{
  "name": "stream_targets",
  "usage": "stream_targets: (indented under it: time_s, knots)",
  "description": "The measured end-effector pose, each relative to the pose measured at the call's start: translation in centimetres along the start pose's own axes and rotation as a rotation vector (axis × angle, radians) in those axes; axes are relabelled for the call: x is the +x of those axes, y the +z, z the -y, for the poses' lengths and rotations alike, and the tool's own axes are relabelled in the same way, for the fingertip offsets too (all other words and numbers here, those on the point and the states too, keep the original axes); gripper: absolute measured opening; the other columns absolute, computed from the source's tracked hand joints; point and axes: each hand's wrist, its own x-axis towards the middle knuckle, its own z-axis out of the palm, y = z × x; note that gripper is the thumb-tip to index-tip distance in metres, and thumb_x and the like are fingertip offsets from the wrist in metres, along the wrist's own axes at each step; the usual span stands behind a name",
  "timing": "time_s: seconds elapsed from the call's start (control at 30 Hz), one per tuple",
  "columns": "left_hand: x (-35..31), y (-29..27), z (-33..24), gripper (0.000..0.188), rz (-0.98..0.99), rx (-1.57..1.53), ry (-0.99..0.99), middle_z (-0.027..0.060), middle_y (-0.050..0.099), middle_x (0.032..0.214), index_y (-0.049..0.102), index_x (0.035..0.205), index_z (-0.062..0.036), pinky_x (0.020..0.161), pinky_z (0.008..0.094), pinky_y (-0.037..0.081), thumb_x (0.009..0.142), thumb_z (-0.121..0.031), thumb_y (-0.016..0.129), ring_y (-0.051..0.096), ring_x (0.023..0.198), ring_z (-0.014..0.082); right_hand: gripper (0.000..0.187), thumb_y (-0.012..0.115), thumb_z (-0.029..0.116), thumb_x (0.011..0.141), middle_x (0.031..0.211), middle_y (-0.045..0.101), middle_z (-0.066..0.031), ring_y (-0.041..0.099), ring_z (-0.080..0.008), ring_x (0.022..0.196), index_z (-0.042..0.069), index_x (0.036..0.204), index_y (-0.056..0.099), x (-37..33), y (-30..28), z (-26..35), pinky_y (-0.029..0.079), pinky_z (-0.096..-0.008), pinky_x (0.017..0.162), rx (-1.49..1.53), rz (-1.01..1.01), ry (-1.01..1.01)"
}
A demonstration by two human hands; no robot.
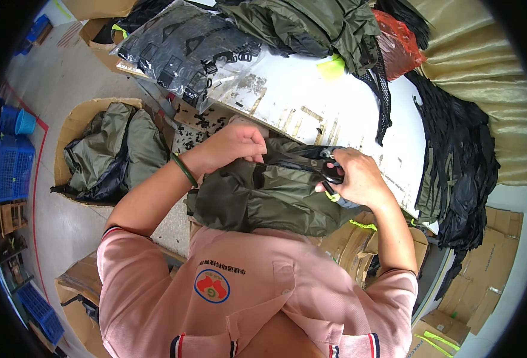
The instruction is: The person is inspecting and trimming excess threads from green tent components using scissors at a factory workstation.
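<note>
An olive-green and black fabric item [287,200], perhaps a bag, lies bunched across my lap against the table's near edge. At its upper left edge, my left hand [235,148] is closed in a pinch on the dark fabric. My right hand [358,178] grips a pair of scissors [311,162] by the dark handles, with the blades pointing left toward my left hand along the fabric's upper edge. Folds of fabric partly hide the blade tips. Something small and yellow-green shows under my right fingers.
The worn white table [287,83] carries a clear plastic bag of black buckles [186,51], more olive fabric [311,27] and a red plastic bag [396,45]. Black straps [454,161] hang at right. A cardboard box of olive items [114,149] stands left; blue crates [14,167] line the far left.
</note>
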Motion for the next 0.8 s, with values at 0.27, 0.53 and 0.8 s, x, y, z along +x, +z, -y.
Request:
stream_targets:
  time_s: [0.27,0.53,0.8]
  knots:
    - [-0.3,-0.6,1.5,0.015,-0.017,-0.029,-0.005,0.0037,0.067,0.083,0.061,0.091,-0.0068,0.069,0.0208,0.045,0.091,-0.022,0.061,0.058,0.074,0.0078,0.047,0.084,0.038,0.065,0.074,0.059,-0.0126,0.062,-0.0335,0.075,0.002,0.078,0.056,1.1,2.0,1.4,0.050,-0.0423,0.070,0.061,-0.121,-0.082]
    - [0.0,-0.7,3.4,0.015,0.049,-0.211,0.049,0.0036,0.064,0.090,0.061,0.097,-0.0056,0.075,0.0224,0.045,0.093,-0.021,0.059,0.056,0.082,0.0064,0.032,0.075,0.002,0.068,0.080,0.057,-0.0160,0.061,-0.0342,0.079,0.001,0.091,0.052,5.2,7.3,6.3,0.049,-0.0407,0.068,0.446,-0.227,-0.245]
    - [-0.3,0.3,4.3,0.014,-0.101,0.111,0.333,-0.0038,0.059,0.089,0.060,0.098,-0.0020,0.077,0.0203,0.043,0.086,-0.005,0.067,0.053,0.086,0.0027,0.022,0.074,0.002,0.079,0.079,0.058,0.0024,0.055,-0.0052,0.074,0.002,0.094,0.059,7.8,6.3,4.1,0.048,-0.0230,0.067,1.010,-0.080,0.036]
